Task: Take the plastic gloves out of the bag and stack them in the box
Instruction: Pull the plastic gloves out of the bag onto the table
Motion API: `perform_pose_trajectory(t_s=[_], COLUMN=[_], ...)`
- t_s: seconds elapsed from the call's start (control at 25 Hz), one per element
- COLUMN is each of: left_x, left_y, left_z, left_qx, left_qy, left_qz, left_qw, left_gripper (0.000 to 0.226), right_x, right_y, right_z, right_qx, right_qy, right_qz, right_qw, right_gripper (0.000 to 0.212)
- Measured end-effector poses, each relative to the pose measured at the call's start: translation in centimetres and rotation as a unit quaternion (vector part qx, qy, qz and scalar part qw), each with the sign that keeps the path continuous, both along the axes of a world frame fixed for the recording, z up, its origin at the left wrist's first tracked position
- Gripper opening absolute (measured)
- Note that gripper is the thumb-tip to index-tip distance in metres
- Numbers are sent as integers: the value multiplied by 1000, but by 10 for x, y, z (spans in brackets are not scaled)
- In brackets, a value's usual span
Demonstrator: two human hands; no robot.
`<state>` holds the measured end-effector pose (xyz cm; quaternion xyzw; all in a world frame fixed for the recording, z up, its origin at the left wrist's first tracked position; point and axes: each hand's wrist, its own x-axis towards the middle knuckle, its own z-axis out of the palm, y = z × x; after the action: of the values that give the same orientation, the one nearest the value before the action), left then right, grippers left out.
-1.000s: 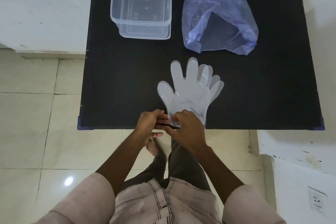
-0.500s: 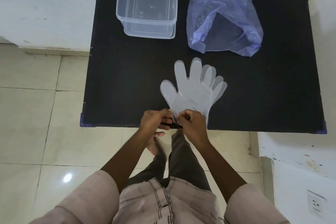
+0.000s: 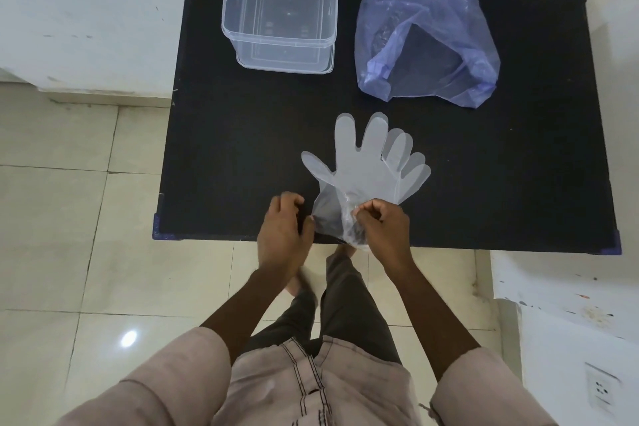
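Note:
A stack of clear plastic gloves (image 3: 366, 162) lies flat on the black table (image 3: 224, 135), fingers pointing away from me. My left hand (image 3: 281, 235) and my right hand (image 3: 382, 226) both pinch the cuff end at the table's near edge, and the cuff is pulled open between them. The clear plastic box (image 3: 281, 15) stands at the back left with nothing in it. The crumpled purple bag (image 3: 428, 41) lies at the back right, mouth open toward me.
A white wall runs behind the table. Tiled floor lies to the left and below. A white ledge (image 3: 560, 287) with a wall socket stands at the right, near the table's front corner.
My hands have drawn apart at the cuff, which now gapes open between them. The view shifted slightly.

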<state>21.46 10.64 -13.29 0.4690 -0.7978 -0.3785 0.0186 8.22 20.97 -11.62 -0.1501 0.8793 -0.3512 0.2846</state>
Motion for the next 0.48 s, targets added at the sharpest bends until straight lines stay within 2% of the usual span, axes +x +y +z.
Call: perform_pose_trajectory(t_s=[0.08, 0.16, 0.28, 0.48], left_x=[12, 19, 19, 15], left_y=[16, 27, 28, 19], left_z=[-2, -9, -25, -35], left_qx=[-162, -216, -212, -160], left_qy=[28, 0, -56, -125], left_qz=[-162, -281, -345, -399], left_qw=[973, 935, 912, 894], left_gripper=[38, 57, 70, 76], right_x=[-1, -1, -1, -7], right_y=[-1, -2, -4, -4], right_z=[-2, -3, -2, -1], right_qx=[13, 19, 23, 37], right_qy=[9, 9, 4, 37], right_qz=[8, 9, 15, 55], right_qw=[1000, 1000, 1000, 997], right_gripper=[20, 23, 25, 30])
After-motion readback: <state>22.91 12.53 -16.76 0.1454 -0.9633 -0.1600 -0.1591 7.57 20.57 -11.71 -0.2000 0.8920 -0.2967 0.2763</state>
